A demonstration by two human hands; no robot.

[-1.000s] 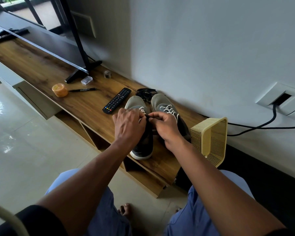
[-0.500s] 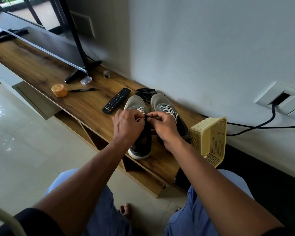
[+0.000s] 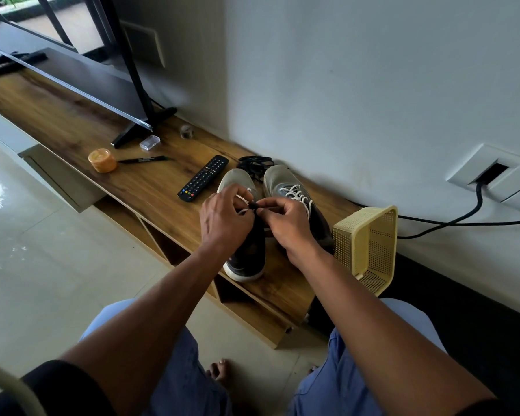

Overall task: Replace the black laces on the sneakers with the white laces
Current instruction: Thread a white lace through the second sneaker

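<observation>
Where both sets of fingers meet over the left sneaker point(image 3: 244, 235), left hand point(image 3: 224, 220) and right hand point(image 3: 285, 225) each pinch the white lace point(image 3: 243, 211) — soft, light, limp; best taken near its tip, apparently the dark bit between the fingertips. Right of them: yellow basket point(image 3: 364, 244) tipped on its side, nothing visible inside. Beyond the fingers: black laces point(image 3: 254, 163) — loose heap.

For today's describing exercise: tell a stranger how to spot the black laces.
Find the wooden shelf along the wall. Two sneakers stand on it, toes to the wall. The black laces lie bunched behind the toes: a loose dark tangle, unlike the flat remote beside them.
</observation>
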